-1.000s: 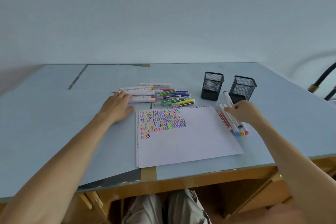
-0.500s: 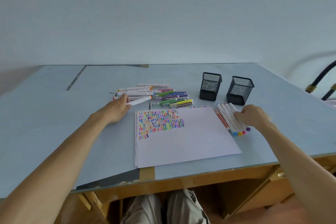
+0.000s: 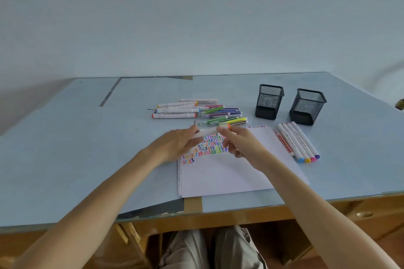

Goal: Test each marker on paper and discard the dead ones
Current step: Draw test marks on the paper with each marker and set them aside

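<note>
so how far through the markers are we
Done: the paper carries rows of colored squiggles, and five markers lie sorted at its right. In hand: both hands, left and right, hold a white orange-tipped marker. Left: the pile behind the paper.

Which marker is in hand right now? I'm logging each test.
The white marker with the orange end, gripped by both hands over the paper; every other marker lies on the table.
</note>
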